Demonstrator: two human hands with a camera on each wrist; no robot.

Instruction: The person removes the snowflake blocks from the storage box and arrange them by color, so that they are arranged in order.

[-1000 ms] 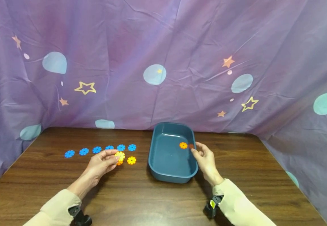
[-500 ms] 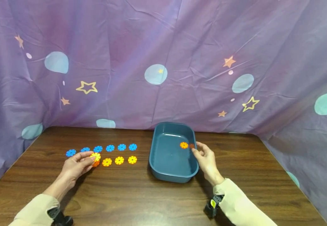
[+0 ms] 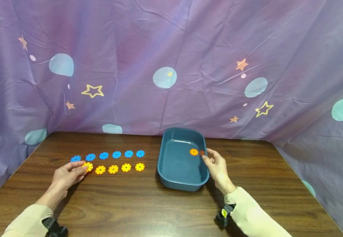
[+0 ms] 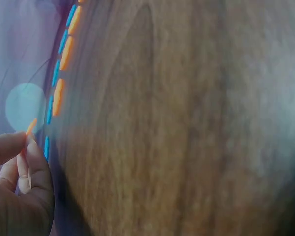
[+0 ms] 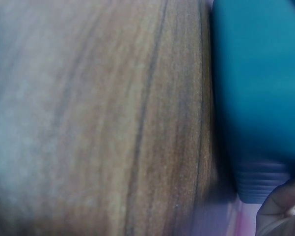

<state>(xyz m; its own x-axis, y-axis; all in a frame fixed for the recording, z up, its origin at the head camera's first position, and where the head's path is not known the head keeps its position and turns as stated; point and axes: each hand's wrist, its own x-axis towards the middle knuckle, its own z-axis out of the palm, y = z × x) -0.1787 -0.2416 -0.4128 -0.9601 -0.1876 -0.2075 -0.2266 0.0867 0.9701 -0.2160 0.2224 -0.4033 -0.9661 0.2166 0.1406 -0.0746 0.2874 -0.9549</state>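
Note:
My left hand (image 3: 67, 176) pinches a yellow-orange notched plastic disc (image 3: 88, 167) between thumb and fingertips. In the left wrist view the pinched disc (image 4: 32, 126) stands on edge above the fingertips. It is level with the left end of a row of matching yellow-orange discs (image 3: 113, 169) on the table. Behind them runs a row of blue notched discs (image 3: 103, 155); the leftmost is partly covered by the left hand. My right hand (image 3: 217, 168) grips the right rim of a blue plastic tub (image 3: 183, 186). Inside the tub, near its right wall, is one orange disc (image 3: 193, 152).
A brown wood-grain table (image 3: 147, 210) carries everything. At its back edge hangs a purple curtain (image 3: 136, 65) printed with stars and circles. A dark reddish patch shows on the tub's right inner wall beside the orange disc.
My left hand has moved left along the yellow-orange row, carrying its disc. More yellow-orange discs now show on the table where it passed. The right hand stays at the tub rim.

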